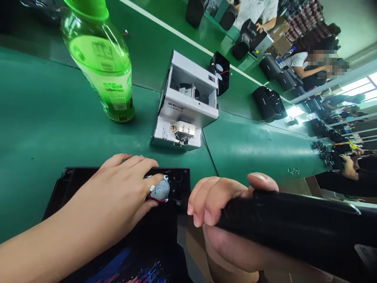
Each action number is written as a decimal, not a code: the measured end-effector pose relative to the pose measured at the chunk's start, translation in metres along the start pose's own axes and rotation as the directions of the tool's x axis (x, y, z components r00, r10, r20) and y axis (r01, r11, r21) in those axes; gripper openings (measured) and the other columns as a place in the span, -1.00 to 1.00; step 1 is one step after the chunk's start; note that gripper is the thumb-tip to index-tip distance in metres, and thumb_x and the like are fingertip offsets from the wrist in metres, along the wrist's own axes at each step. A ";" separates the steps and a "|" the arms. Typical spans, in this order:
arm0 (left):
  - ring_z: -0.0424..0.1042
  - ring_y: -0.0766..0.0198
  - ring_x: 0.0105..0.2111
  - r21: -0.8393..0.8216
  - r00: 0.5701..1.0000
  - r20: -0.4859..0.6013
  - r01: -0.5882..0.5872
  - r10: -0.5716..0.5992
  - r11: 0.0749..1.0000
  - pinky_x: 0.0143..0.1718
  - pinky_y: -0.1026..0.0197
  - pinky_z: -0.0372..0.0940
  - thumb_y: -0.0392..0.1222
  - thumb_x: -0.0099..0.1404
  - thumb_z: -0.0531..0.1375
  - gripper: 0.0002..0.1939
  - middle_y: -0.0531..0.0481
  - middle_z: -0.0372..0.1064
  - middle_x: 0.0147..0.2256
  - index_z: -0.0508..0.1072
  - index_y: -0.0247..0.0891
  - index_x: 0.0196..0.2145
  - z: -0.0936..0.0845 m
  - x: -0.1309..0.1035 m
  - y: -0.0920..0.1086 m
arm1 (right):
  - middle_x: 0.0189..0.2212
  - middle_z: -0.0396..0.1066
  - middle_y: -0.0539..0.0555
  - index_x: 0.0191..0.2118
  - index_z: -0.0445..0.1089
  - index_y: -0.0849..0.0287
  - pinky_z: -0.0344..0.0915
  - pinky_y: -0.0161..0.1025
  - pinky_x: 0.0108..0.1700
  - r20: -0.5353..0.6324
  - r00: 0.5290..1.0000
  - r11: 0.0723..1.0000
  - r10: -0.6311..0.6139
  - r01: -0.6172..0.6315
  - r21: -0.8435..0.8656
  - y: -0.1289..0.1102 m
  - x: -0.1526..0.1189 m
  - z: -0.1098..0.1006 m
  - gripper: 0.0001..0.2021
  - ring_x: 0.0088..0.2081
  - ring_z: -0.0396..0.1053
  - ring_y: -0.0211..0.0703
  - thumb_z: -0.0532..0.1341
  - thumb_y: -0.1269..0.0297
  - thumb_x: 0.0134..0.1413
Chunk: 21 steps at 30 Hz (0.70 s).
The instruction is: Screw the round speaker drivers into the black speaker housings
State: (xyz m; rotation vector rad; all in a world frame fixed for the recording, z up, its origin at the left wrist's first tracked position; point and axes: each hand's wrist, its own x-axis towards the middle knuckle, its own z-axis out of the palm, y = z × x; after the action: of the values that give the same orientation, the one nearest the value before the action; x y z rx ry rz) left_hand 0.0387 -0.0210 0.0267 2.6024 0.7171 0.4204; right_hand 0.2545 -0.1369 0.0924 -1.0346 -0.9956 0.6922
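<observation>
My left hand [126, 186] spreads over the round speaker [161, 191], in front of the WEIXIN screw feeder [191, 107]. My right hand [218, 198] grips the electric screwdriver [294, 220]

1 green bottle [103, 67] — on green table [41, 118].

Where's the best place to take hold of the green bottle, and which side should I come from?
Probably the labelled middle of the bottle, approaching from its left with the left hand. It stands upright and its body is rounded, so fingers can wrap around it, while the grey machine stands to its right.
</observation>
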 end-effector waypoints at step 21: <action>0.75 -0.38 0.14 0.081 0.995 0.095 0.015 -0.022 0.997 0.11 -0.38 0.51 -0.08 0.45 0.55 -0.66 -0.21 0.77 0.26 0.84 0.04 0.15 -0.007 0.006 -0.001 | -0.46 0.67 -0.12 0.21 0.79 -0.25 0.63 -0.06 -0.48 -0.049 0.999 0.997 0.025 -0.022 0.071 0.001 0.005 0.007 -0.48 -0.55 0.57 -0.09 0.37 -0.52 0.64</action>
State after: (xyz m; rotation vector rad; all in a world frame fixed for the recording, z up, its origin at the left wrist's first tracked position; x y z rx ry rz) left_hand 0.0406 -0.0151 0.0338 2.6677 0.7392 0.2648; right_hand 0.2498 -0.1296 0.0942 -0.9984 -0.9115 0.7130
